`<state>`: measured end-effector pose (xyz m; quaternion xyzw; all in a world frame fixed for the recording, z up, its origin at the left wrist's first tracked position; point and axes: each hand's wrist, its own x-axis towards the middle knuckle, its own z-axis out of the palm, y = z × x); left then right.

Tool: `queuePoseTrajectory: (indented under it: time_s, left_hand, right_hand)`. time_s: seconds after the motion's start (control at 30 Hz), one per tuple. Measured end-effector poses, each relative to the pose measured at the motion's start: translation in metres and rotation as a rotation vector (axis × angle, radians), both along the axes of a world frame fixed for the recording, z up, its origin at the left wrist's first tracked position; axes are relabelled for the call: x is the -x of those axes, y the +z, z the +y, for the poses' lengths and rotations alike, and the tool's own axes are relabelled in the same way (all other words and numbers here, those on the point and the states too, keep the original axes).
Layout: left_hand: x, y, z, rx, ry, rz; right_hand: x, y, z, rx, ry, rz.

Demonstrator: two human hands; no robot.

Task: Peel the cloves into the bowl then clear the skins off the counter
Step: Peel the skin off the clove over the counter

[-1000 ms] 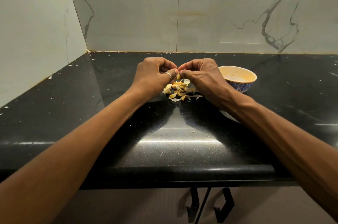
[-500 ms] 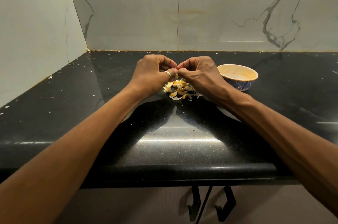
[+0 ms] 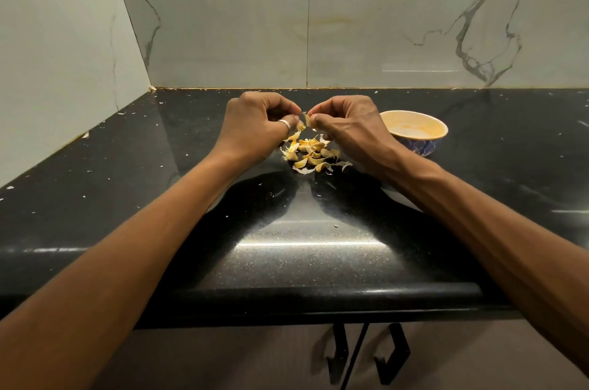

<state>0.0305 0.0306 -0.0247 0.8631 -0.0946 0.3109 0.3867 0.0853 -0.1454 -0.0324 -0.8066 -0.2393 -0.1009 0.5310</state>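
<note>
Black counter [image 3: 287, 246]: polished stone flecked with pale scraps; pile of skins and cloves [image 3: 310, 153] near the middle, just beneath both hands.
Left hand [image 3: 255, 128]: fingers curled in, ring [image 3: 284, 124] on one finger, thumb and fingertip pinching the clove from one side.
Right hand [image 3: 347, 131]: curled likewise, pinching the same clove [image 3: 306, 119] from the other side.
Clove position: held in the air between the two sets of fingertips, above the pile, left of the bowl.
Bowl [image 3: 417, 147]: blue-patterned outside, orange-cream inside, just beside the right hand; contents not discernible.
Clove direction: mostly hidden by fingertips; visible sliver seemingly upright with a slight tilt; pointed end impossible to tell.
Risks: likely slip of the small clove out of the pinch and down into the pile, through too hard a tug on the skin; possible drift of loose skin across the counter or over its front edge; possible knock of the bowl by the right wrist.
</note>
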Motion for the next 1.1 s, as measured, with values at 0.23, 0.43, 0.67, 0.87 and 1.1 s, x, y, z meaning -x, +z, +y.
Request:
queuePoseTrajectory:
  time_s: [0.23, 0.43, 0.67, 0.87, 1.1]
  left_hand:
    - [-0.007, -0.006, 0.003, -0.163, 0.101, -0.053]
    - [-0.019, -0.001, -0.002, -0.212, 0.154, -0.005]
    - [-0.019, 0.004, 0.002, -0.436, 0.191, -0.083]
    - [-0.015, 0.003, 0.013, -0.393, 0.267, -0.055]
    - [-0.013, 0.008, 0.013, -0.315, 0.2, -0.094]
  right_hand:
    - [0.002, 0.007, -0.007, 0.182, -0.005, -0.118]
    - [0.017, 0.03, -0.018, 0.51, 0.184, -0.155]
    - [0.021, 0.029, -0.015, 0.619, 0.237, -0.131]
    - [0.022, 0.026, -0.012, 0.69, 0.234, -0.148]
    - [0.02, 0.025, -0.013, 0.646, 0.208, -0.166]
